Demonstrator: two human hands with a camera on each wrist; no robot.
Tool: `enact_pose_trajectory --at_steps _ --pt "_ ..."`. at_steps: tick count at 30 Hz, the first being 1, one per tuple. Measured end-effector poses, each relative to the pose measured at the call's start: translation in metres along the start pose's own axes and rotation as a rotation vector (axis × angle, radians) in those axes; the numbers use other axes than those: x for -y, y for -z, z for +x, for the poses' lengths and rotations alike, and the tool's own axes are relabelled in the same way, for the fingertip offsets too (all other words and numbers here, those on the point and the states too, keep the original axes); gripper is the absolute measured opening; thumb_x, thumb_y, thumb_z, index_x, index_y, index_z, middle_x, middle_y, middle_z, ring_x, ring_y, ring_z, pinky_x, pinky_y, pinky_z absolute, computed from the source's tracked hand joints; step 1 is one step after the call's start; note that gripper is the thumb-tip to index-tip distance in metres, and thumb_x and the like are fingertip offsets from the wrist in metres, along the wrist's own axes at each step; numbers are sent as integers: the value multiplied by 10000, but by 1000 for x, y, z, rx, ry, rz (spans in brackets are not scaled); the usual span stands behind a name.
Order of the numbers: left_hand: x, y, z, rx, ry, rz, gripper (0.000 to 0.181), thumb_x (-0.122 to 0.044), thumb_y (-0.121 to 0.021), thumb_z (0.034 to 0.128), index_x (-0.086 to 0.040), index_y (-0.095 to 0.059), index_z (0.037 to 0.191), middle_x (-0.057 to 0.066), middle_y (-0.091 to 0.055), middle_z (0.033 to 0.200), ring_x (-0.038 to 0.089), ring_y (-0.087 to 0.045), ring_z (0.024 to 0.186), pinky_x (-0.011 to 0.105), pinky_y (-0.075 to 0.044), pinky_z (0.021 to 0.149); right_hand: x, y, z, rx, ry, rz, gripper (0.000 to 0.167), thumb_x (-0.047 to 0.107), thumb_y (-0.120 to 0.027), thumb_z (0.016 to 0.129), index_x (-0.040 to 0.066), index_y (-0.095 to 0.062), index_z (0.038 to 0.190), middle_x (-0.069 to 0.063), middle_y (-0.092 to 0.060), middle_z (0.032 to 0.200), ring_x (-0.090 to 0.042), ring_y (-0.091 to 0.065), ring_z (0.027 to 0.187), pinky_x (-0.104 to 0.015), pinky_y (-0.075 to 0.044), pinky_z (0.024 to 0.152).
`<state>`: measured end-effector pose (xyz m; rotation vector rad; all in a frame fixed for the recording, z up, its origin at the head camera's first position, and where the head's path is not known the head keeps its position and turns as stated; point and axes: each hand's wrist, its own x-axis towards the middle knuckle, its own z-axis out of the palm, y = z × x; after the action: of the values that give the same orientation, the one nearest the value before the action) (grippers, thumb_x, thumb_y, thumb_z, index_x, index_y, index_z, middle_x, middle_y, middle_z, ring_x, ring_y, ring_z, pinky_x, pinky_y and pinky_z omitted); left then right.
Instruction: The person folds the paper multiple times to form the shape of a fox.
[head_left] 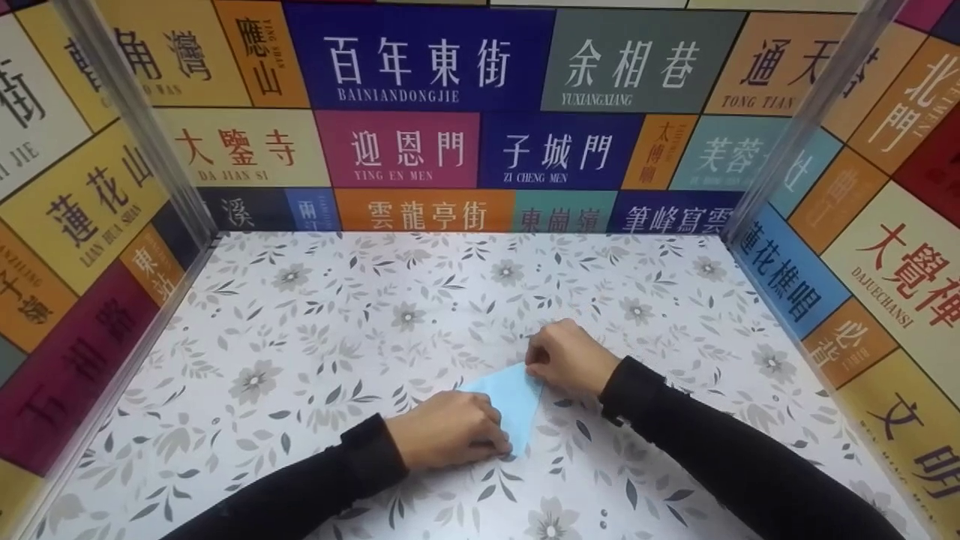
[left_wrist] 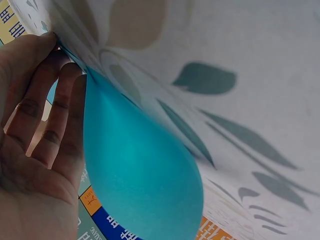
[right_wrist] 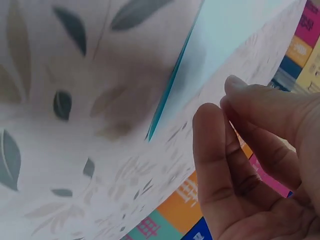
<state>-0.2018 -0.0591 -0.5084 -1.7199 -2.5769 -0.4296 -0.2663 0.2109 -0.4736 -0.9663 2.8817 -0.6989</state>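
Slanting sleeves [head_left: 735, 442], left hand [head_left: 450, 431] on blue sheet [head_left: 519, 401], right hand [head_left: 573, 355] half-curled

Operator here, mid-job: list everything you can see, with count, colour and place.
Paper: 1, light blue, folded over on the tabletop, partly under the left hand
Tabletop: 1, white with grey and beige floral print, below both hands
Sign-printed walls: 3, multicoloured, behind the tabletop and along both sides
Corner strips: 2, clear, where the back wall meets each side wall
Sleeves: 2, black, one on each arm
Cuffs or bands: 2, black, one at each wrist
Left hand: 1, bare, fingertips on the paper
Right hand: 1, bare, fingertips by the paper's far corner, holding nothing visible
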Motion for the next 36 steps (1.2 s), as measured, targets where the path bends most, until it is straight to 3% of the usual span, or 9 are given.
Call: enact_pose_trajectory --at_steps 4,9,13,20,29,36 --pt "0 -1 0 -10 2 -8 113 -323 -877 1054 -306 -931 1151 -121 -854 995 98 -715 919 207 -593 821 11 -10 -3 -2 70 -25 72 -24 -889 906 43 -900 931 -86 -868 882 -221 -808 806 -355 -695 766" --pt "-2 -4 0 -15 6 -22 115 -328 -872 1059 -303 -929 1156 -123 -861 1013 92 -730 938 196 -600 836 13 -19 -8 18 89 -55 80 -28 -894 894 48 -906 917 -97 -857 877 -258 -817 827 -362 -701 780" --pt "-1 -5 0 -15 -3 -18 110 -326 -876 1055 -303 -929 1149 -126 -864 1012 89 -730 932 188 -598 825 14 -23 -11 22 101 -74 79 -18 -905 896 59 -893 887 -78 -820 851 -231 -785 796 -337 -689 768" --pt "2 -3 2 -16 -5 25 98 -328 -887 1042 -315 -933 1128 -142 -859 1003 90 -736 936 200 -613 815 20 -25 -14 -49 131 -100 185 -118 -815 830 55 -822 764 -51 -732 752 -158 -656 675 -266 -572 633" --pt "-3 1 0 17 20 14 117 -330 -856 1071 -320 -926 1165 -133 -849 1028 85 -725 951 205 -614 840 19 -29 -16 -61 115 -120 179 -97 -822 855 55 -822 761 -48 -710 744 -155 -630 651 -276 -573 619" --pt "3 15 4 19 44 5 115 -266 -860 1064 -251 -925 1157 -81 -877 1100 115 -805 1027 263 -676 924 19 -29 -16 -71 124 -132 210 -90 -818 846 74 -800 717 -33 -681 712 -127 -577 626 -265 -523 595"
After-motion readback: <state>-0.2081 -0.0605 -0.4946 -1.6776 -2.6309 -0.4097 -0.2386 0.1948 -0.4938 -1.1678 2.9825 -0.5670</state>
